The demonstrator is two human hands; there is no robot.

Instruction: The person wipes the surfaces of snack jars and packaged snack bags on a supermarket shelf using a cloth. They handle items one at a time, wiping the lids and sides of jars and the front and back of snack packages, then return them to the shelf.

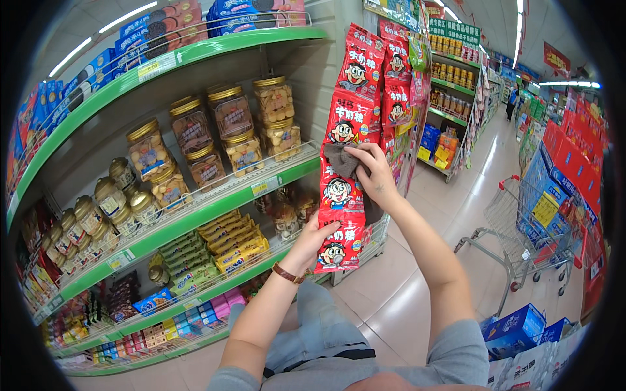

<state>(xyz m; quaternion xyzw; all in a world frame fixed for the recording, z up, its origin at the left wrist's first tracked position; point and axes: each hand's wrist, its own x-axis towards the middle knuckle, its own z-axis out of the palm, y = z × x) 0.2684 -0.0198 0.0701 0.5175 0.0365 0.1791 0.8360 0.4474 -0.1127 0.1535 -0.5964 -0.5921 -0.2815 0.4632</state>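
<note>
A strip of joined red milk-candy packets (348, 117) hangs at the end of the shelf unit, each printed with a cartoon face. My left hand (319, 233) grips the lowest packet (337, 251) at its edge, thumb lying across the front. In my right hand (375, 171) is a dark grey cloth (344, 160), pressed against the strip around its middle. Part of the cloth hangs down behind that hand. A second red strip (396, 73) hangs just to the right, partly covered.
Green-edged shelves (215, 201) on the left hold plastic cookie jars (231, 111), blue biscuit boxes (234, 14) and yellow snack packs (242, 249). On the right stand a metal shopping cart (518, 229) and blue cartons (516, 330). A distant person (512, 101) is in the aisle.
</note>
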